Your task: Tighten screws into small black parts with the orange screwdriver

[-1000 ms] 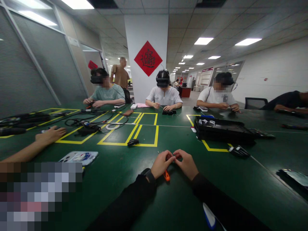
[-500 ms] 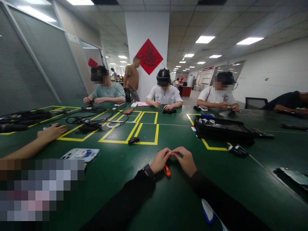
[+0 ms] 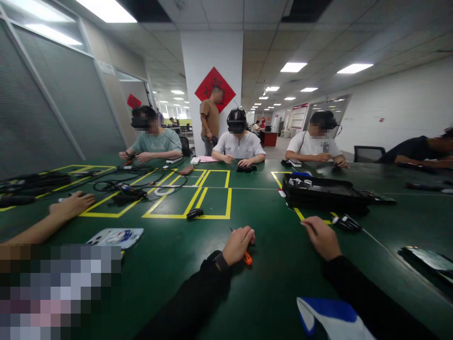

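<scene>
My left hand is closed above the green table, near the middle of the view. An orange-handled tool shows just under it, and a thin dark tip sticks out on its other side; whether the fingers grip this tool or something smaller is hidden. Out to the right, my right hand has thumb and forefinger pinched together, with a tiny pale thing at the fingertips, too small to name. The black tray lies just beyond that hand.
Black clips or connectors lie right of my right hand. A small black part sits by yellow tape. At left are a phone, cables and another person's hand. A blue-and-white packet is at lower right.
My right hand has parted from my left and moved right, toward the black tray. My left hand has stayed near the orange-handled tool. More of the blue-and-white packet shows.
</scene>
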